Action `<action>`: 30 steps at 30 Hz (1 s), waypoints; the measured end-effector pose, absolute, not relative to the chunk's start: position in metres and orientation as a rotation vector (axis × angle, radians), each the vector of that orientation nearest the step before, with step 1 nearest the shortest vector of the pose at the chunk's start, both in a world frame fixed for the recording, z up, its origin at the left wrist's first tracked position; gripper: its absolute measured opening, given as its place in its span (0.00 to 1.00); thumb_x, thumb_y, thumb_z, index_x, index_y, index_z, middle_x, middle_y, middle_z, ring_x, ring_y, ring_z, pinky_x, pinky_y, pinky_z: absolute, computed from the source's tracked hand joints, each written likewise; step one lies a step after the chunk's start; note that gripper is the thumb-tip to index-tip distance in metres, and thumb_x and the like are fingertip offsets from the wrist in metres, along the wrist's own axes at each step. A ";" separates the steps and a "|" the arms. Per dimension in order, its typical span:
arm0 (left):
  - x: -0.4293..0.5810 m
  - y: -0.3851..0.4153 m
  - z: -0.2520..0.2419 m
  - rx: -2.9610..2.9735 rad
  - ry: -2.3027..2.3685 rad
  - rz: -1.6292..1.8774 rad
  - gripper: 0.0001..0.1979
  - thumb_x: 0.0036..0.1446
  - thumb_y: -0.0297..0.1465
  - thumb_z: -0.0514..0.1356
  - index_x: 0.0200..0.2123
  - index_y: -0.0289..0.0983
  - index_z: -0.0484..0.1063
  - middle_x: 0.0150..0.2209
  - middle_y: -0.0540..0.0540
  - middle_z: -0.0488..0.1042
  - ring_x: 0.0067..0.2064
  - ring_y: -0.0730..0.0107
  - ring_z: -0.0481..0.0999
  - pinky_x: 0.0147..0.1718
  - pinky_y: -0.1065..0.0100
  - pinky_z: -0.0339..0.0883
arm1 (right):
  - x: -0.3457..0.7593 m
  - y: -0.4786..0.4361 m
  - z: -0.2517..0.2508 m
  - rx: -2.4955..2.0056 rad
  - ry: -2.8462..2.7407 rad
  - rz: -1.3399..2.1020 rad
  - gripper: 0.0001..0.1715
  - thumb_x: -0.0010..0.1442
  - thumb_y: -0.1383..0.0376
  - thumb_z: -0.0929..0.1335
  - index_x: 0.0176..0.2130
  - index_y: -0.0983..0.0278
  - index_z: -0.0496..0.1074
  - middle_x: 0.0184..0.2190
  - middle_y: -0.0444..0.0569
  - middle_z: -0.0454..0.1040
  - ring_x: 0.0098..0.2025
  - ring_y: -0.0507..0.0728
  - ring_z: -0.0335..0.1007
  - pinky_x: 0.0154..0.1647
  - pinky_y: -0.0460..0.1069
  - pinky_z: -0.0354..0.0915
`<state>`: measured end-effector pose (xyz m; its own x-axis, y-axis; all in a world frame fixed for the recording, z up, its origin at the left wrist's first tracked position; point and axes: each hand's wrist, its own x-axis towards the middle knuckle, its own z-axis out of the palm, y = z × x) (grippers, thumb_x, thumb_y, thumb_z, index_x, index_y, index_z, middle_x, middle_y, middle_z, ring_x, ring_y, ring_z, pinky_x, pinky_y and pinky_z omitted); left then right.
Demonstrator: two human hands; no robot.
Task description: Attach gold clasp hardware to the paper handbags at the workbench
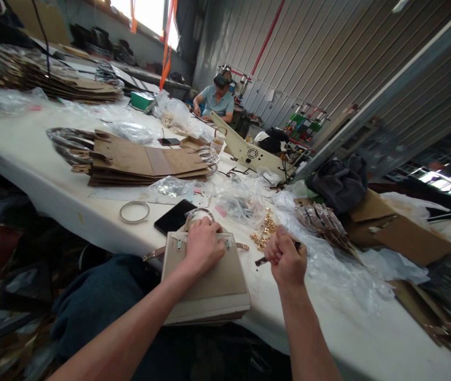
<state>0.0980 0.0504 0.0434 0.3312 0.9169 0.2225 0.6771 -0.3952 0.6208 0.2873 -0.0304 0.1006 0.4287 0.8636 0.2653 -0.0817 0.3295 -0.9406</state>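
Observation:
A beige handbag (209, 283) lies flat at the near table edge, with small metal plates along its upper edge and narrow straps sticking out at both sides. My left hand (204, 246) presses on its top end, fingers bent over the edge near the wrapped handle (200, 212). My right hand (287, 256) is closed around a slim dark tool (262, 261), its exact kind hard to make out. The hand is just beside a heap of small gold-coloured metal fittings (265, 233). Behind the bag is a black phone (173, 216).
A roll of tape or ring (134, 211) sits left of the phone. Stacked brown bag panels (130, 156) with wrapped handles lie behind. Plastic wrap (328, 270) spreads rightward, near a cardboard box (400, 227). A cream machine (245, 148) and another person (217, 100) are farther back.

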 end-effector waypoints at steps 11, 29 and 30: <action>0.097 0.054 0.044 2.229 1.373 0.744 0.13 0.63 0.39 0.66 0.48 0.46 0.86 0.49 0.40 0.76 0.55 0.49 0.72 0.56 0.53 0.63 | 0.222 0.027 0.081 -0.979 -1.028 0.558 0.37 0.72 0.47 0.73 0.21 0.60 0.58 0.15 0.37 0.53 0.15 0.47 0.49 0.16 0.47 0.47; 0.102 0.059 0.058 2.191 1.463 0.605 0.11 0.62 0.38 0.66 0.43 0.46 0.88 0.49 0.38 0.77 0.54 0.47 0.73 0.51 0.54 0.67 | 0.230 0.028 0.079 -0.952 -1.092 0.689 0.34 0.73 0.47 0.73 0.24 0.61 0.63 0.18 0.39 0.60 0.16 0.47 0.51 0.16 0.46 0.50; 0.102 0.060 0.058 2.192 1.461 0.597 0.11 0.62 0.38 0.66 0.43 0.46 0.88 0.49 0.38 0.77 0.54 0.47 0.73 0.51 0.53 0.67 | 0.230 0.030 0.079 -0.960 -1.091 0.697 0.36 0.73 0.46 0.73 0.22 0.61 0.61 0.16 0.38 0.57 0.15 0.47 0.50 0.15 0.46 0.48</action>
